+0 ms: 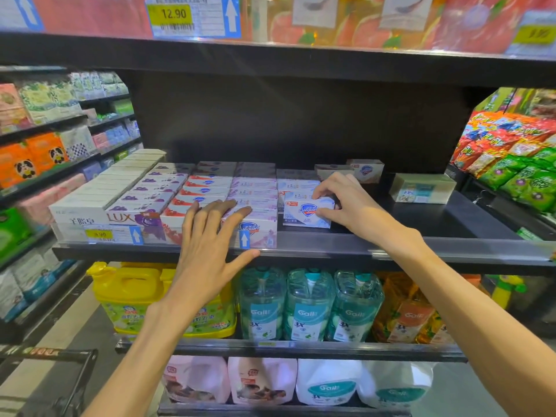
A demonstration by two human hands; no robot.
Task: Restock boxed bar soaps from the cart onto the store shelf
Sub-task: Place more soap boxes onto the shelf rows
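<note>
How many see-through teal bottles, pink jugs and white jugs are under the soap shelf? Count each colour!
See-through teal bottles: 3
Pink jugs: 2
White jugs: 2
Total: 7

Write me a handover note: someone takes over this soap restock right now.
Right hand grips a white-blue Safeguard box at the front of its row on the soap shelf.
Left hand rests flat, fingers straight, on the pink Safeguard boxes next to it.
Done: the rows of LUX boxes and the pink row look full.
Left: seat this box, then fill the bare shelf to its right. Only the cart handle shows, bottom left; its stock is out of view.
</note>
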